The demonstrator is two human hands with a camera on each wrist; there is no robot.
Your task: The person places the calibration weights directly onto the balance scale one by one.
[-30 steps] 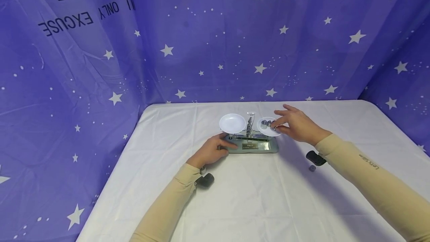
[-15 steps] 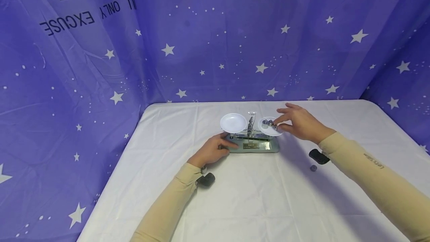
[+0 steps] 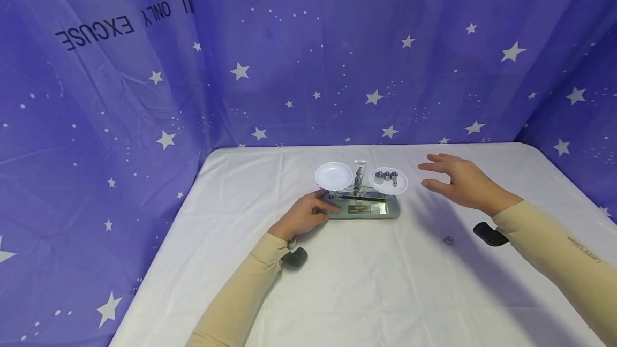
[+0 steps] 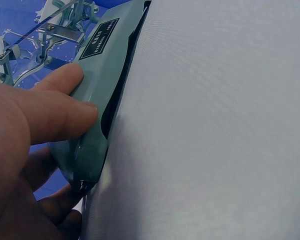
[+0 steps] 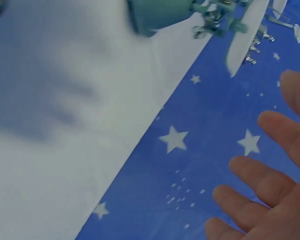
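A green-based balance scale stands at mid-table with two white pans. Nothing lies in its left pan; several metal weights sit in the right pan, which hangs a little lower. My left hand grips the left end of the base; in the left wrist view, thumb and forefinger lie along the green base while other fingers curl around its end. To the right of the pan, my right hand hovers with fingers spread and holds nothing. The right wrist view shows those fingers apart from the pan.
One loose metal weight lies on the white tablecloth, in front of the right hand. A small pale metal object is partly hidden by the left wrist. Purple star-patterned curtains stand around the table's back and sides.
My right hand has let go of the smallest weight in the right pan and moved away to the right, its fingers spreading. The left hand has stayed on the base.
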